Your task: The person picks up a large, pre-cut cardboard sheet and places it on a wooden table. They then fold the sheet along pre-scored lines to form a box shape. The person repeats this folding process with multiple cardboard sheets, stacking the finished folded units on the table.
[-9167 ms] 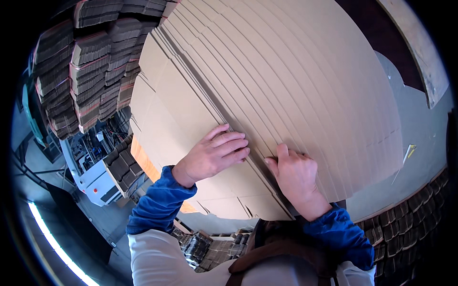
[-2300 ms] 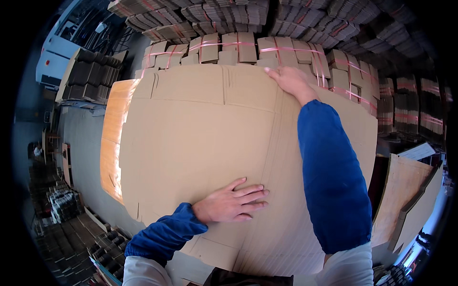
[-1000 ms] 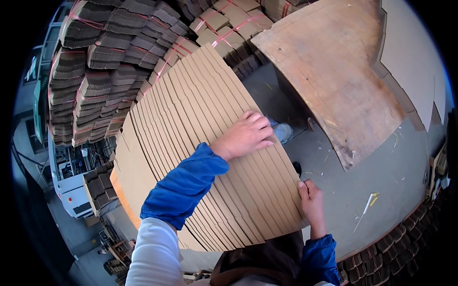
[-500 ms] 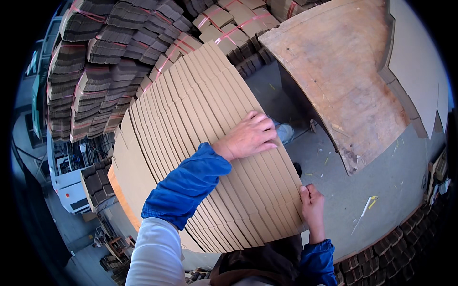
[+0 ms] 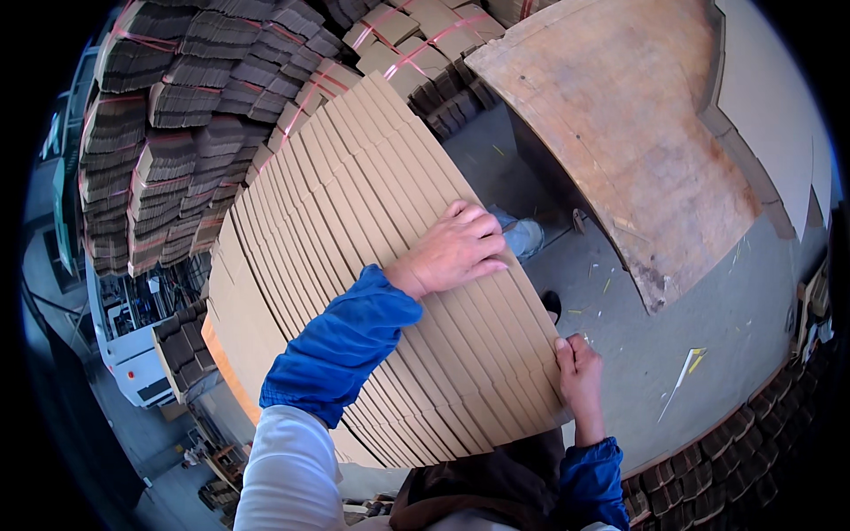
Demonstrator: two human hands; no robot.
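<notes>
A wide row of overlapping brown cardboard sheets point(image 5: 354, 203), fanned out like steps, fills the middle of the view. Across it reaches my left arm, in a blue oversleeve. My left hand point(image 5: 453, 250) lies on the sheets close to their right edge, its fingers bent together and curled over that edge; its fingertips are partly hidden. Lower down, near the front right corner, my right hand point(image 5: 580, 367) pinches the edge of the rightmost sheet between thumb and fingers. Whatever supports the sheets is mostly covered by them.
A worn wooden tabletop point(image 5: 646, 133) stands at the right, with large pale boards point(image 5: 775, 115) beyond it. Strapped cardboard stacks point(image 5: 168, 133) rise at the far left. Yellow and white scraps point(image 5: 686, 372) litter the grey floor point(image 5: 620, 380). Blue denim point(image 5: 524, 239) shows past the sheets.
The surroundings have shifted slightly leftward in the view. My left hand sits a touch further left; both hands keep the same hold on the sheets.
</notes>
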